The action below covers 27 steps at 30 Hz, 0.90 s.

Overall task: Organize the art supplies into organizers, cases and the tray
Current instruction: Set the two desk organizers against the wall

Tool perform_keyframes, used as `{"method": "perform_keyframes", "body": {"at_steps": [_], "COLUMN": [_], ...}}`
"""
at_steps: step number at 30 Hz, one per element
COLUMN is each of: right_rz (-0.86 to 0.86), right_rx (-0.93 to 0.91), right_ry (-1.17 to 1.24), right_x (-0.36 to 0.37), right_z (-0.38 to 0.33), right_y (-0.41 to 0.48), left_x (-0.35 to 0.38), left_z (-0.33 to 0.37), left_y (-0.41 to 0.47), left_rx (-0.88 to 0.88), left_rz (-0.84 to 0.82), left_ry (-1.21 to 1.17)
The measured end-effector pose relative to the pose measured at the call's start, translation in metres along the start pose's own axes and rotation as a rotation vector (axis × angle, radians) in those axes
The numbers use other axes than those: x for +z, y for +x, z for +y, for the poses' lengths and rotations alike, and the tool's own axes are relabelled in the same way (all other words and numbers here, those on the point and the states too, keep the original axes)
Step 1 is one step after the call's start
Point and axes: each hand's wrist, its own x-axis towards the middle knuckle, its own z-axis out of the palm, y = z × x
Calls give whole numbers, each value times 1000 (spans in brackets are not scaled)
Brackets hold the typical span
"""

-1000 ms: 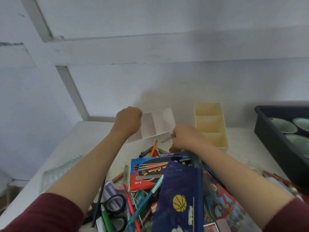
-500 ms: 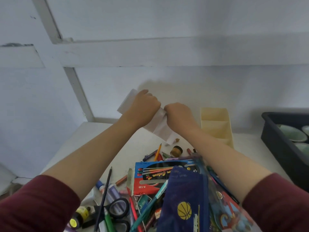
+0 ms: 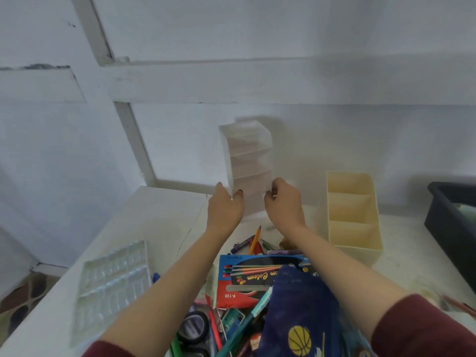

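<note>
Clear organizer [image 3: 247, 161], centre frame, placement step: our left hand [image 3: 225, 211] and right hand [image 3: 284, 204] grip it; next, seat it level.

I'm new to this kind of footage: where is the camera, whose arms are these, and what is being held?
There is no machine here. The picture comes from a wide-angle camera worn on a person's head, looking forward and down, so the two arms in red sleeves are the wearer's own. The left hand and right hand each grip the lower end of a clear organizer, held upright; whether it touches the table I cannot tell. On the table lie a cream organizer with three empty compartments, a black tray at the right edge and a plastic insert on the left. Near the wearer is a heap of supplies: a pencil box, a blue pouch, pens and pencils.
</note>
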Motion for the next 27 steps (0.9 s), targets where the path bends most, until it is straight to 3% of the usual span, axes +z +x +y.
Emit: {"method": "perform_keyframes", "body": {"at_steps": [2,5,9,12,14,27], "right_rz": [-69,-208,-440,-734,-841,-849], "right_rx": [-2,55,189,124,75,45], "right_ry": [43,11,-280,-549,-622,-651], "right_x": [1,-6,-18,-22,-24,-48], "right_z": [1,3,8,12,14,14], "right_y": [0,4,1,-7,-12,-40], "left_x": [2,2,2,2,4,32], "left_z": [-5,-11,-18,-18,-17,-6], "left_y": [7,15,24,28,27,17], "left_rx": [88,84,77,90,114,207], "left_rz": [45,59,43,34,16,-63], "left_ry": [61,107,183,200,219,214]}}
